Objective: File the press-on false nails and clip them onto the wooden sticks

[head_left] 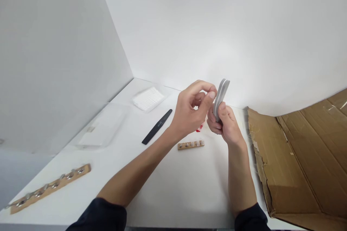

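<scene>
Upright in my right hand (pixel 226 121) is a grey nail buffer (pixel 221 95) with a pale line along its edge, gripped at its lower end between thumb and fingers. My left hand (pixel 193 106) is beside it, thumb and index finger pinched close to the buffer's flat side. Whatever lies in that pinch is too small or hidden to make out. Below the hands, a short wooden strip (pixel 190 145) with several small nail-tip-like pieces lies on the white table (pixel 173 187). A black nail file (pixel 157 126) rests to the left, and a red-and-white item (pixel 200 127) is partly covered by my hands.
A longer wooden strip (pixel 50 189) with several metal holders lies at the front left. Behind it are a clear plastic box (pixel 99 130) and a clear packet of white pieces (pixel 148 99). Opened brown cardboard (pixel 292 166) covers the right side. White walls stand behind and left.
</scene>
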Demonstrator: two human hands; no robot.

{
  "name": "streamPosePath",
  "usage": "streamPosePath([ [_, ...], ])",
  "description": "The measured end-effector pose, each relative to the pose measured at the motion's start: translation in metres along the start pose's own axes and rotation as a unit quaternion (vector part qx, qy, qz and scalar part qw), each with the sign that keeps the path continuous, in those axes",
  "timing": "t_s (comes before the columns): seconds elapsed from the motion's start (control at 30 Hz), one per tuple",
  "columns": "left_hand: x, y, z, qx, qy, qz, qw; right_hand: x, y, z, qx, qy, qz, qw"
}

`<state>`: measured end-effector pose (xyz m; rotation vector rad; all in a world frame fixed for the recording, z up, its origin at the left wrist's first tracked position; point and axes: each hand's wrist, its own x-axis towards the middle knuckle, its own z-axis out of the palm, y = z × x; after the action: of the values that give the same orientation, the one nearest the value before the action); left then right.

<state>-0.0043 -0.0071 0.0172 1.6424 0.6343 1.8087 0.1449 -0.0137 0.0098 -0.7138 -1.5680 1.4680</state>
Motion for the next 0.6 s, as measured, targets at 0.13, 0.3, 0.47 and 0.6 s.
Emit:
streamPosePath([
  [0.13,-0.0027,-0.0005,0.0046,-0.010,-0.013,-0.003,1.000,-0.0010,0.0003,-0.0022,0.010,0.016,-0.011,1.000],
  [0.3,-0.0022,0.0007,0.0041,-0.033,-0.006,-0.025,0.999,-0.0007,-0.0011,-0.0030,0.004,0.004,0.000,1.000],
  [0.47,-0.0009,0.0002,0.0015,0.000,-0.005,-0.008,1.000,0.0006,-0.0009,-0.0052,-0.014,-0.007,-0.003,1.000],
  [0.6,-0.0030,-0.0010,0.0043,-0.001,-0.017,-0.009,1.000,0.0015,0.0008,-0.0068,-0.006,0.009,-0.010,1.000],
])
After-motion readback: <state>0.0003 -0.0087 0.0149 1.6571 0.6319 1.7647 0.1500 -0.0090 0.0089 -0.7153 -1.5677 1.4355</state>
